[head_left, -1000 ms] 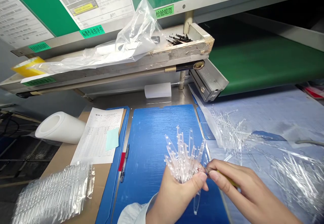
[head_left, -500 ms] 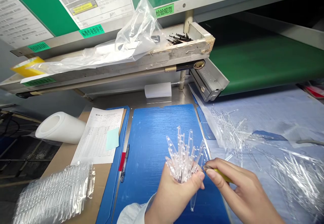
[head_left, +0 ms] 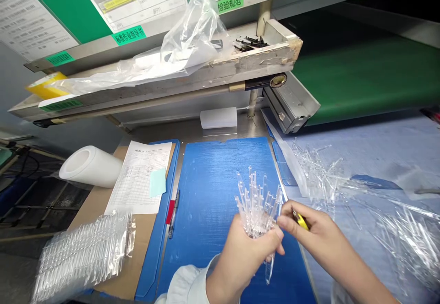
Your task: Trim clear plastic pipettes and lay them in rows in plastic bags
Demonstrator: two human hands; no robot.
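My left hand (head_left: 249, 251) is closed around a bundle of clear plastic strips (head_left: 256, 203). Their narrow ends fan upward, and one strip sticks out below the fist. Close at its right side, my right hand (head_left: 311, 233) is closed with a small yellow-handled tool (head_left: 301, 221) tucked in its fingers. The tool's dark tip shows, but its exact kind is unclear. The right thumb and forefinger are at the outermost strip of the bundle; whether they pinch it I cannot tell. Both hands are over a blue mat (head_left: 206, 203).
Loose clear strips (head_left: 409, 244) lie in heaps on the right. To the left are a bag of clear strips (head_left: 85, 253), a pen (head_left: 174, 214), a paper form (head_left: 137, 180) and a white roll (head_left: 91, 166). A shelf tray (head_left: 261, 63) and green conveyor belt (head_left: 371, 79) stand behind.
The tool has shifted back within my right hand, its tip away from the bundle, and the right fingertips are now up against the strips. The whole view has shifted slightly.
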